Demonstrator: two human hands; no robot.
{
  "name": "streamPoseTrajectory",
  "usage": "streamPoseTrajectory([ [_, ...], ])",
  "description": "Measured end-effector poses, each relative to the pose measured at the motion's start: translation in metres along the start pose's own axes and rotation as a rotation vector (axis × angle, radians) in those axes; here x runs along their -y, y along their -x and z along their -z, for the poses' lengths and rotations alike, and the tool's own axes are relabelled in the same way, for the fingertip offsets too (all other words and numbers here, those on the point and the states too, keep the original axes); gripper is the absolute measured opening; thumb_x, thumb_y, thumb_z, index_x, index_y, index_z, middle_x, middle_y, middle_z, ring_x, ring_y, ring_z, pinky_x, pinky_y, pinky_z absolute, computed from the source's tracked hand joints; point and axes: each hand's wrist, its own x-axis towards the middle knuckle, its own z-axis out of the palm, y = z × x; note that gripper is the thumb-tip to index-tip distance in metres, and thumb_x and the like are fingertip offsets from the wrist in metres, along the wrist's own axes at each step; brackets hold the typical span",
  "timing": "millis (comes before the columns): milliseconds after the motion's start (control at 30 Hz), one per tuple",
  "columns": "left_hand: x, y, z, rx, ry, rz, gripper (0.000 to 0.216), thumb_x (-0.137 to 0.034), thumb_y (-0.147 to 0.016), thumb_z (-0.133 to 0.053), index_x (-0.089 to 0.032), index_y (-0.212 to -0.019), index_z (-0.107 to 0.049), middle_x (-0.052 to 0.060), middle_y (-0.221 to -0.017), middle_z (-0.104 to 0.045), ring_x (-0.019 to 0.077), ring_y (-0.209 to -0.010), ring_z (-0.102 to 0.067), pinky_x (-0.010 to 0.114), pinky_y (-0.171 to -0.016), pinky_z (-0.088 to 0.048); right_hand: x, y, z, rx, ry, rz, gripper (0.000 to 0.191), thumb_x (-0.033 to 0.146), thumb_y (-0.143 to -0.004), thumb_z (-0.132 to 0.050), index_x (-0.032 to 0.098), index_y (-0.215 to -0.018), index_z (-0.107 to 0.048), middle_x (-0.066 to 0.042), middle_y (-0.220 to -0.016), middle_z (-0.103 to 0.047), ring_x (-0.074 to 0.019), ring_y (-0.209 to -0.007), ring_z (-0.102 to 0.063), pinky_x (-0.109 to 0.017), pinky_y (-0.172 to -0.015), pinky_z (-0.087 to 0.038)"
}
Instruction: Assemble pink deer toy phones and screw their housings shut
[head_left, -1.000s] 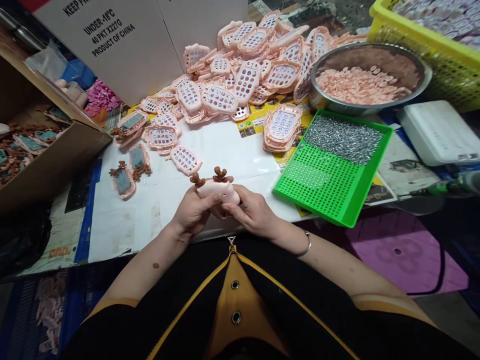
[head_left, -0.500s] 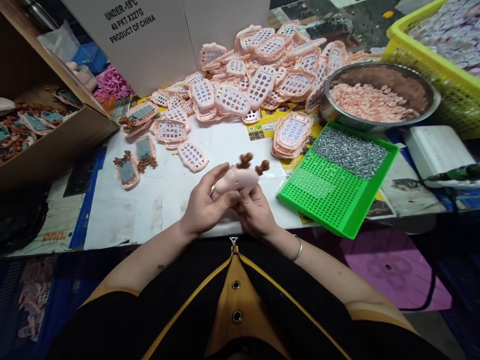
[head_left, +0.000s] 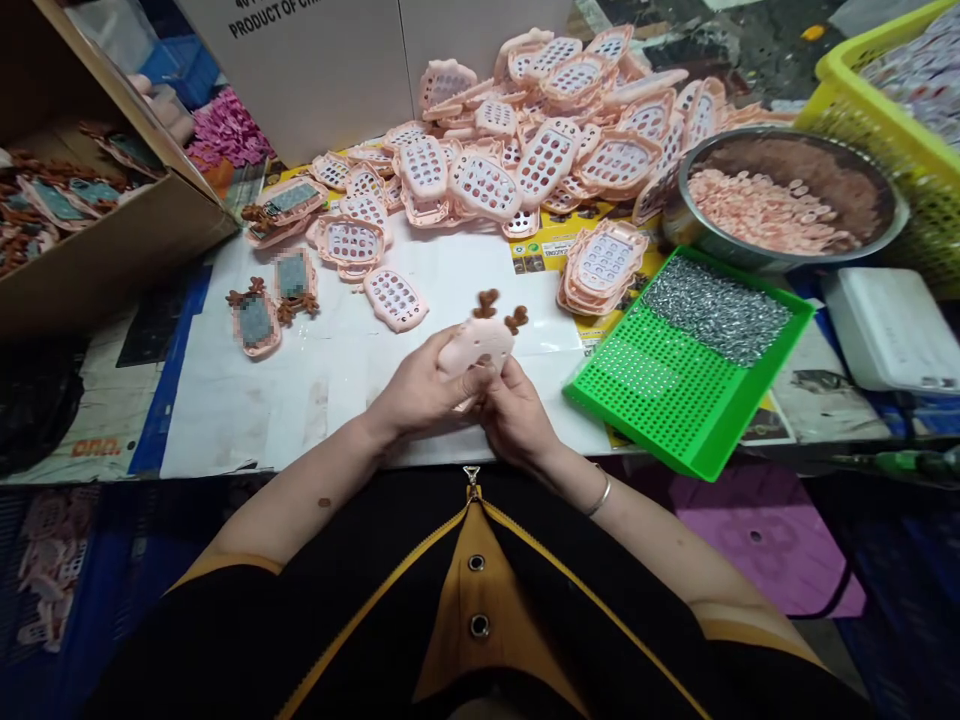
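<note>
Both hands hold one pink toy phone shell with brown antlers (head_left: 480, 340) just above the near edge of the white table sheet (head_left: 300, 390). My left hand (head_left: 420, 390) wraps its fingers round the shell's left side. My right hand (head_left: 517, 410) grips it from below and the right, fingers closed. The shell's back faces me, antlers pointing away. Two finished toys with antlers and screens (head_left: 270, 305) lie to the left on the sheet.
A big heap of pink keypad shells (head_left: 540, 140) fills the back. A green perforated tray of small metal screws (head_left: 694, 345) sits right, beyond it a steel bowl of pink parts (head_left: 780, 195), a yellow basket (head_left: 892, 110), a white box (head_left: 892, 325). A cardboard box (head_left: 97, 240) stands left.
The toy shell has been turned in my hands, antlers swinging right and then back upright. My left fingers opened briefly and closed on it again. The view shifted, so everything sits further right.
</note>
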Motion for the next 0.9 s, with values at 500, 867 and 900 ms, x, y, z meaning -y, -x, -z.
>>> streamPoseTrajectory([
  [500, 0.006, 0.002, 0.010, -0.087, 0.564, -0.045, 0.056, -0.080, -0.079, -0.053, -0.037, -0.108, -0.071, 0.000, -0.130, -0.069, 0.0347, -0.143, -0.045, 0.057, -0.104, -0.049, 0.030, 0.010, -0.021, 0.176, 1.133, 0.494, 0.070, 0.065, -0.096, -0.034, 0.014, -0.144, -0.044, -0.021, -0.113, -0.075, -0.0270, -0.072, -0.072, -0.036, -0.059, -0.050],
  [867, -0.010, 0.004, -0.007, -0.122, 0.803, 0.089, 0.034, -0.048, -0.083, -0.073, -0.017, -0.098, -0.074, 0.009, -0.107, -0.077, 0.0322, -0.132, -0.059, 0.044, -0.111, -0.047, 0.047, 0.006, -0.009, 0.135, 0.988, 0.249, 0.059, 0.060, -0.093, -0.048, 0.012, -0.127, -0.054, -0.015, -0.106, -0.075, -0.0272, -0.087, -0.072, -0.034, -0.069, -0.052],
  [900, -0.014, 0.002, -0.010, -0.149, 0.813, 0.091, 0.032, -0.047, -0.085, -0.071, -0.018, -0.098, -0.074, 0.008, -0.105, -0.078, 0.0313, -0.128, -0.061, 0.044, -0.109, -0.049, 0.044, 0.006, -0.006, 0.160, 0.843, 0.213, 0.058, 0.062, -0.089, -0.053, 0.014, -0.122, -0.057, -0.012, -0.104, -0.075, -0.0255, -0.087, -0.070, -0.033, -0.069, -0.052],
])
